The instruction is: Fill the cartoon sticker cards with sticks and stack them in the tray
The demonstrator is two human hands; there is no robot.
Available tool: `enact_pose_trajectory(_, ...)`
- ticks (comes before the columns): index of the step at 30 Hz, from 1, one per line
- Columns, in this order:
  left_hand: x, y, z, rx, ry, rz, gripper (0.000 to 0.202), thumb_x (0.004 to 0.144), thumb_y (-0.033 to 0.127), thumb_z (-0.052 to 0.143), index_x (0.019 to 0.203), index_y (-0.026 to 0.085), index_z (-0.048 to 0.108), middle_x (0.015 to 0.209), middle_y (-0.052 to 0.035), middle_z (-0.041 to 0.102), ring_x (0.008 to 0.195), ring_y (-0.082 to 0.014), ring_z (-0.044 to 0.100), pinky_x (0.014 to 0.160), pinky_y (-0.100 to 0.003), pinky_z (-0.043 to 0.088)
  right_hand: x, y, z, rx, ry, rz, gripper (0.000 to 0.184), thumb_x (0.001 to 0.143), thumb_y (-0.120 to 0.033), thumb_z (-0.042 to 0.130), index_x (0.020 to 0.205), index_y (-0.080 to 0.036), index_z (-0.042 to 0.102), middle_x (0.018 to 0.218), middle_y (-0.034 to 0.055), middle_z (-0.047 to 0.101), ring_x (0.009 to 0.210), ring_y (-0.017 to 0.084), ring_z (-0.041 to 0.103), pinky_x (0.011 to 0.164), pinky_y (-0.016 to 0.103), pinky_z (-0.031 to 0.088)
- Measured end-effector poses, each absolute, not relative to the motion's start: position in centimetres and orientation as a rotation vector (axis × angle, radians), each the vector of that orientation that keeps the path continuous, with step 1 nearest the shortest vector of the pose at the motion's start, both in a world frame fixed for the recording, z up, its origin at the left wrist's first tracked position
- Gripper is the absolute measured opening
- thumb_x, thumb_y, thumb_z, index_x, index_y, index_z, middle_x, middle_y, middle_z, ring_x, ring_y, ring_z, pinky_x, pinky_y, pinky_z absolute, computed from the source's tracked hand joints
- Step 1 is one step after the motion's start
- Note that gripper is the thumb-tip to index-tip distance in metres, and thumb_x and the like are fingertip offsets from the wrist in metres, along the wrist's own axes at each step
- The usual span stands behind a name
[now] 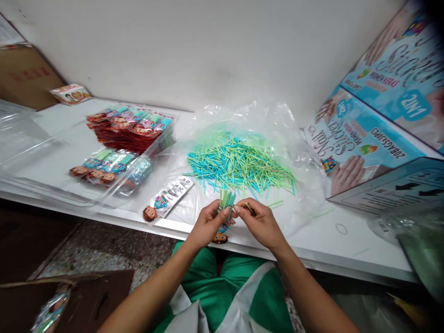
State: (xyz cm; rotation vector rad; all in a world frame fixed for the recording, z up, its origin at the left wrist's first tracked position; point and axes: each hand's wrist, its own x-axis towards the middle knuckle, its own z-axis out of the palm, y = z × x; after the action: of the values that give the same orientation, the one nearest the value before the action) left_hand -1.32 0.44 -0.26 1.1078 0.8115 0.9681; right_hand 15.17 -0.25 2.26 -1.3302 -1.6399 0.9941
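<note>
My left hand [209, 223] is closed around a small printed packet [221, 237], whose cartoon face shows below the fingers. A bundle of green and blue sticks [226, 199] stands out of the packet's top. Fingers of my right hand [261, 224] pinch close beside this bundle; a few green sticks [249, 209] are tucked in that hand. Just beyond both hands, a loose pile of thin green and blue sticks [239, 162] lies on a clear plastic sheet [294, 152]. A flat packet with a cartoon face [166, 199] rests left of my hands.
To the left, a clear plastic tray [52, 178] holds stacked filled packets [126, 129] and a smaller row of packets [104, 169]. Large blue printed boxes [374, 138] stand at the right. A rubber band [341, 228] lies on the white table [312, 238]. A brown carton [27, 76] sits back left.
</note>
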Motion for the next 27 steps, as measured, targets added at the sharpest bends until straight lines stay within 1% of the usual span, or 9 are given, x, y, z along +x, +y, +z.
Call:
enact_pose_trajectory(3, -1.7, 0.4, -0.2, 1.144, 0.789, 0.994, 0.03, 0.077, 0.032, 0.062, 0.101, 0.014, 0.059, 0.093, -0.0075, 0.065, 0.086, -0.0177, 0.061, 0.078, -0.029, 0.046, 14.9, -0.2, 2.4, -1.248, -1.641, 0.925, 0.018, 0.084, -0.032, 0.052, 0.08, -0.018, 0.063, 0.078, 0.003, 0.06, 0.07, 0.014, 0.054, 0.066, 0.025, 0.042)
enact_pose_trajectory(5, -1.9, 0.4, -0.1, 1.139, 0.775, 0.983, 0.044, 0.072, 0.027, 0.068, 0.113, 0.017, 0.054, 0.099, -0.0081, 0.065, 0.094, -0.0206, 0.06, 0.081, -0.031, 0.046, 14.9, -0.2, 2.7, -1.218, -1.657, 0.879, 0.015, 0.084, -0.03, 0.054, 0.08, -0.019, 0.064, 0.077, 0.0028, 0.06, 0.073, 0.014, 0.055, 0.068, 0.026, 0.042)
enact_pose_trajectory(7, -2.0, 0.4, 0.0, 1.12, 0.757, 0.968, 0.06, 0.068, 0.023, 0.072, 0.122, 0.019, 0.047, 0.101, -0.0085, 0.064, 0.095, -0.0219, 0.06, 0.081, -0.032, 0.046, 15.0, -0.2, 2.9, -1.206, -1.67, 0.838, 0.014, 0.084, -0.028, 0.054, 0.08, -0.02, 0.065, 0.075, 0.0022, 0.059, 0.072, 0.014, 0.054, 0.068, 0.026, 0.042)
enact_pose_trajectory(10, -2.1, 0.3, 0.0, 1.104, 0.728, 0.967, 0.066, 0.066, 0.021, 0.074, 0.124, 0.019, 0.045, 0.096, -0.0077, 0.065, 0.09, -0.021, 0.061, 0.081, -0.034, 0.047, 15.3, -0.3, 2.9, -1.172, -1.641, 0.814, 0.011, 0.083, -0.027, 0.056, 0.08, -0.02, 0.065, 0.072, 0.0009, 0.056, 0.067, 0.013, 0.052, 0.064, 0.026, 0.04)
enact_pose_trajectory(12, -2.1, 0.3, -0.1, 1.089, 0.712, 0.966, 0.063, 0.065, 0.02, 0.074, 0.122, 0.02, 0.047, 0.095, -0.0074, 0.065, 0.089, -0.0208, 0.061, 0.083, -0.036, 0.047, 15.4, -0.3, 2.8, -1.133, -1.585, 0.831, 0.01, 0.082, -0.027, 0.057, 0.08, -0.02, 0.064, 0.07, 0.0002, 0.054, 0.065, 0.012, 0.049, 0.062, 0.026, 0.038)
enact_pose_trajectory(16, -1.9, 0.2, -0.2, 1.054, 0.678, 0.985, 0.055, 0.067, 0.02, 0.073, 0.117, 0.02, 0.051, 0.106, -0.0089, 0.062, 0.096, -0.023, 0.06, 0.088, -0.041, 0.045, 15.4, 0.0, 2.3, -1.046, -1.363, 0.91, 0.013, 0.084, -0.03, 0.054, 0.079, -0.02, 0.06, 0.066, -0.0021, 0.048, 0.055, 0.009, 0.041, 0.056, 0.026, 0.036)
enact_pose_trajectory(20, -1.6, 0.1, -0.3, 1.085, 0.734, 0.994, 0.047, 0.067, 0.021, 0.073, 0.111, 0.018, 0.057, 0.103, -0.0077, 0.063, 0.096, -0.0223, 0.059, 0.09, -0.04, 0.045, 14.6, 0.3, 1.9, -0.989, -1.312, 0.961, 0.012, 0.082, -0.03, 0.056, 0.078, -0.02, 0.06, 0.063, -0.0032, 0.046, 0.053, 0.009, 0.04, 0.055, 0.026, 0.035)
enact_pose_trajectory(25, -1.5, -0.1, -0.7, 1.124, 0.806, 1.013, 0.025, 0.073, 0.029, 0.067, 0.093, 0.014, 0.065, 0.089, -0.0066, 0.066, 0.085, -0.0208, 0.062, 0.079, -0.035, 0.05, 13.8, 0.5, 2.0, -0.969, -1.218, 1.055, 0.01, 0.082, -0.03, 0.057, 0.081, -0.021, 0.06, 0.059, -0.0048, 0.042, 0.049, 0.007, 0.036, 0.049, 0.024, 0.03)
enact_pose_trajectory(27, -2.2, 0.1, -0.4, 1.171, 0.871, 1.051, 0.023, 0.075, 0.031, 0.064, 0.088, 0.013, 0.067, 0.086, -0.0062, 0.066, 0.082, -0.0198, 0.062, 0.075, -0.032, 0.051, 13.8, 0.6, 2.1, -0.995, -1.201, 1.091, 0.012, 0.082, -0.031, 0.057, 0.086, -0.021, 0.06, 0.056, -0.0058, 0.039, 0.048, 0.007, 0.035, 0.048, 0.024, 0.029)
